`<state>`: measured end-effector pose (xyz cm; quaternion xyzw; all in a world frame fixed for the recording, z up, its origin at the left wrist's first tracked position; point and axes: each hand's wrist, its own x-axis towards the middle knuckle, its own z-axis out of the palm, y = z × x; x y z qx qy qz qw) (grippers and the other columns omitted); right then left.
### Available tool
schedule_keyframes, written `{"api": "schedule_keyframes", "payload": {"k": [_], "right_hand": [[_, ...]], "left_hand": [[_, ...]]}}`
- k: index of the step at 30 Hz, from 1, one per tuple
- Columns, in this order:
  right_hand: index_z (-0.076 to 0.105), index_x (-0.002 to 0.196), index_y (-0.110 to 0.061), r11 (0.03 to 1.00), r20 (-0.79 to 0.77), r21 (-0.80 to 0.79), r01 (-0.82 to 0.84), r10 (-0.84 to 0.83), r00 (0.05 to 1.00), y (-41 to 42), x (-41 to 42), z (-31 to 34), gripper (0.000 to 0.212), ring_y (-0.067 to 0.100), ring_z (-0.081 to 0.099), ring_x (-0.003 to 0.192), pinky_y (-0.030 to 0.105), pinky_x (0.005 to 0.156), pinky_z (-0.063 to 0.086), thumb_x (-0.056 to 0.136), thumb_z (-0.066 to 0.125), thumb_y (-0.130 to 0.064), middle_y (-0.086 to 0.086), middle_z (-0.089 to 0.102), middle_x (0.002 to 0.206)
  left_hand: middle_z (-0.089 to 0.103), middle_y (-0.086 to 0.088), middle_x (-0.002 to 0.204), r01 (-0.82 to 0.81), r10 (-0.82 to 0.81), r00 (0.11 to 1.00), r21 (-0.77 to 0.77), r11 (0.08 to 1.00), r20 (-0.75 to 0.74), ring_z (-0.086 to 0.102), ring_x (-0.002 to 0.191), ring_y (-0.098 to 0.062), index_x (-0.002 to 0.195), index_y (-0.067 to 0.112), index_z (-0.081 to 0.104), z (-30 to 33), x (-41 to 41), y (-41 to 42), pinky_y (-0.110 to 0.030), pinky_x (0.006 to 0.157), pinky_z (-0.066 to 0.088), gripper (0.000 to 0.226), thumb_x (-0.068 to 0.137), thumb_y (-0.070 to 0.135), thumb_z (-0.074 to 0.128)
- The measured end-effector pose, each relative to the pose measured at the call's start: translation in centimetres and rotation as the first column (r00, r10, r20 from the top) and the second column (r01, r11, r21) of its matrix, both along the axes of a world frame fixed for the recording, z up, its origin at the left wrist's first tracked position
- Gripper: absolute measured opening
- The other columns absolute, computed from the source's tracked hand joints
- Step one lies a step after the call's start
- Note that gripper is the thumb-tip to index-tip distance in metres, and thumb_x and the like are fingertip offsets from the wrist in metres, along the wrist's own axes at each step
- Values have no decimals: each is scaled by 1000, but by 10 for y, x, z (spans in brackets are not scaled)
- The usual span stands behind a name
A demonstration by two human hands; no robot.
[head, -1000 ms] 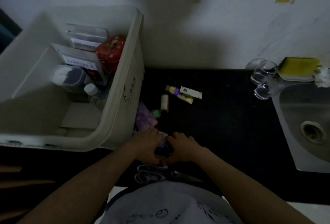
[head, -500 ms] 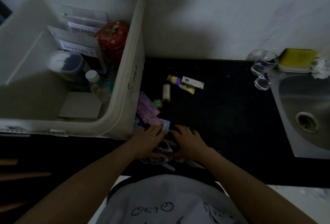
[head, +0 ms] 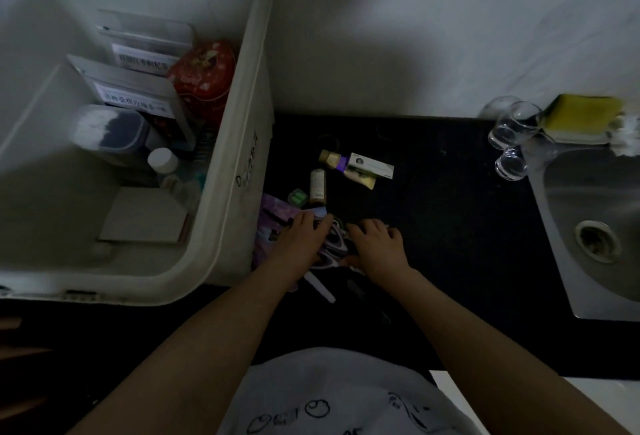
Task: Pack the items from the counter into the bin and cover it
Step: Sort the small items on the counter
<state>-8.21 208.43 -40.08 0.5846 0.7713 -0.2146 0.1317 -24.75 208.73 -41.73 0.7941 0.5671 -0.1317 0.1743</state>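
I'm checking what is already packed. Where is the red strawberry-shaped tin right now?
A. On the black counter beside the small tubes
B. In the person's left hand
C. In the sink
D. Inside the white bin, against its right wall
D: the red strawberry-shaped tin stands inside the white bin, close against its right wall, behind the labelled packets.
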Motion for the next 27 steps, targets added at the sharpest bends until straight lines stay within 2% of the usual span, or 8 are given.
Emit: {"api": "schedule_keyframes", "payload": {"k": [5, 10, 13, 17, 20, 23, 25, 27], "right_hand": [[32, 141, -24, 999, 44, 5, 33, -33, 998, 25, 12, 7, 70, 27, 27, 136, 50, 107, 26, 83, 60, -48, 8, 35, 141], [37, 136, -21, 994, 130, -77, 72, -62, 990, 48, 21, 16, 68, 29, 28, 135, 53, 108, 24, 80, 63, -48, 11, 36, 139], [40, 132, -19, 992, 201, -106, 73, -50, 978, 58, 24, 21, 58, 31, 33, 131, 55, 109, 23, 84, 59, -45, 13, 36, 137], [32, 140, -21, 971, 70, -237, 7, 10, 997, 69, 14, 24, 66, 32, 35, 130, 57, 108, 24, 84, 60, -44, 13, 37, 136], [29, 142, -22, 971, 1, -235, -29, 30, 1000, 64, 1, 17, 70, 32, 34, 130, 56, 106, 26, 83, 61, -43, 12, 36, 137], [31, 142, -23, 978, -4, -200, -59, 59, 998, 54, -8, 7, 62, 34, 33, 130, 57, 108, 24, 88, 57, -36, 13, 35, 136], [34, 140, -22, 980, 4, -193, -40, 41, 999, 52, -10, 8, 56, 34, 34, 129, 56, 107, 25, 90, 55, -31, 13, 36, 134], [41, 135, -17, 987, 54, -160, -30, 40, 998, 53, -12, 13, 45, 34, 37, 128, 55, 107, 27, 91, 51, -23, 14, 39, 132]], "left_hand": [[15, -18, 151, -112, 115, 992, -70, 991, 45, 23, 136, -37, 149, 21, 9, 8, 22, 23, -46, 101, 39, 80, 89, 29, 62], [22, -18, 149, -94, 106, 988, -114, 989, 108, 30, 134, -35, 149, 22, 8, 9, 35, 36, -45, 99, 43, 83, 88, 39, 61], [31, -15, 141, -116, 185, 936, -234, 965, 300, 39, 128, -34, 149, 23, 10, 5, 41, 39, -44, 100, 44, 84, 86, 37, 63], [39, -9, 138, -144, 316, 772, -331, 932, 552, 44, 127, -26, 147, 20, 22, 10, 37, 36, -40, 104, 42, 74, 86, 22, 64], [37, -12, 141, -320, 368, 774, -183, 930, 516, 43, 125, -28, 143, 12, 29, 16, 30, 32, -37, 101, 41, 56, 92, 17, 52], [44, -16, 130, -531, 483, 774, 4, 847, 409, 48, 113, -32, 132, 5, 43, 14, 13, 23, -34, 90, 39, 40, 93, 12, 46], [49, -16, 120, -564, 501, 785, 86, 821, 363, 51, 106, -35, 121, 7, 52, 8, -4, 14, -38, 88, 44, 37, 87, 16, 45], [53, -21, 113, -589, 522, 770, 95, 803, 367, 55, 99, -37, 113, 2, 57, -6, -21, 5, -38, 85, 47, 38, 78, 9, 46]]}}
